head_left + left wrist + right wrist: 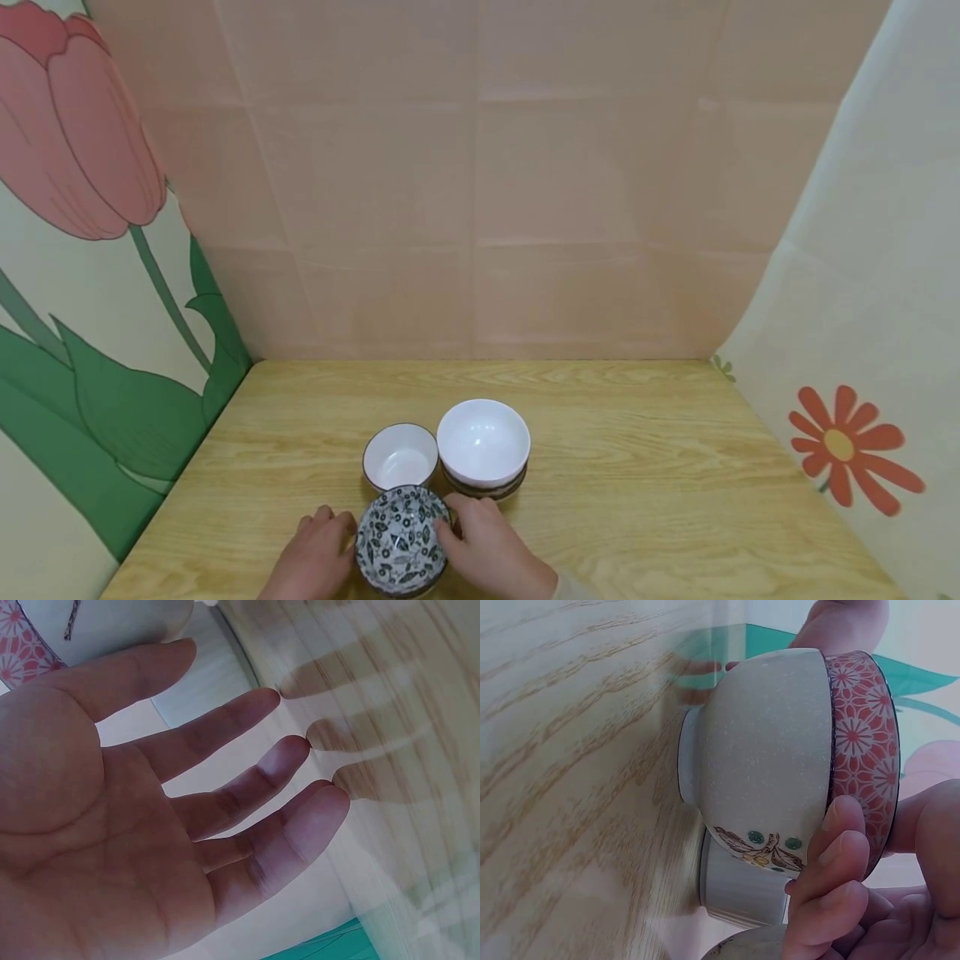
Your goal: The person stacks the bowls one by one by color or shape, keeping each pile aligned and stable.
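Note:
A bowl (397, 546) with a black-and-white leaf pattern inside stands near the table's front edge. Outside it is cream with a red flower band (862, 727), as the right wrist view shows. My right hand (487, 546) pinches its right rim, thumb on the inside and fingers curled against the outer wall. On the other side, my left hand (315, 554) is beside the bowl, its thumb close to the wall. In the left wrist view the fingers (217, 739) are spread and loosely extended, tips at the tabletop. Just behind stands a smaller white bowl (400, 460) with a dark rim.
A stack of bowls, a plain white one (483, 442) on top of dark-rimmed ones, stands behind my right hand. The wood-grain table (637, 483) meets a pinkish backdrop (480, 208) at the back. Flower-printed cloths hang at left (82, 142) and right (862, 250).

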The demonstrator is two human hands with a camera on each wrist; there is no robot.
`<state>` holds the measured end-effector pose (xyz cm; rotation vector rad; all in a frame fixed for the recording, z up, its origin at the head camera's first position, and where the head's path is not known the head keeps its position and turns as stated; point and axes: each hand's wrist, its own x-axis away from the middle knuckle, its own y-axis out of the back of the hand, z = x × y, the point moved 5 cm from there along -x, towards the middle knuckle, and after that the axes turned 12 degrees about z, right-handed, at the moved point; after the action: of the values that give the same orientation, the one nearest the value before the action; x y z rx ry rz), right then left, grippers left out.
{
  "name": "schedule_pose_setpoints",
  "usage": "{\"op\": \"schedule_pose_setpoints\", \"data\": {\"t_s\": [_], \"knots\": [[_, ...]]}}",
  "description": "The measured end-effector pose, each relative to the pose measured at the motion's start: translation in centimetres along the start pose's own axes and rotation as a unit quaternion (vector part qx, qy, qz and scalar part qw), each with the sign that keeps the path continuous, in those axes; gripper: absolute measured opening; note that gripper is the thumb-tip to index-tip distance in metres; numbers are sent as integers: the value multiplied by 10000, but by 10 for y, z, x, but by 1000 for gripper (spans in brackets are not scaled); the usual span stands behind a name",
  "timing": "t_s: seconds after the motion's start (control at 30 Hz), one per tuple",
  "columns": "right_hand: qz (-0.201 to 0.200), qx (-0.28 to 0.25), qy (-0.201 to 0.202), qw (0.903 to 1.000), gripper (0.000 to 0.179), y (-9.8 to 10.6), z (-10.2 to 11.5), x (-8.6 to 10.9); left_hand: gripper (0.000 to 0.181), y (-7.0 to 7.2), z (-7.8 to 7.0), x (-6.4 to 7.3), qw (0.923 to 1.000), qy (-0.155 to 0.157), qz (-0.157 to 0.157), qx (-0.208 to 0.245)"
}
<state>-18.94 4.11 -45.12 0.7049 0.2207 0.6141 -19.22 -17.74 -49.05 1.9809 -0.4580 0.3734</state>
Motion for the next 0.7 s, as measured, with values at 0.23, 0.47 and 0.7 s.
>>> {"op": "schedule_pose_setpoints", "data": {"t_s": [0.23,0.47,0.7], "knots": [[-49,24,-15,10000,9,-1,-1,1,16,-1,0,-1,10000,41,36,26],[-70,265,-41,9996,33,-2,0,4,17,-2,2,-3,10000,7,65,-5],[116,221,-279,9993,38,-3,-2,3,19,-2,1,-2,10000,-10,67,14]]}}
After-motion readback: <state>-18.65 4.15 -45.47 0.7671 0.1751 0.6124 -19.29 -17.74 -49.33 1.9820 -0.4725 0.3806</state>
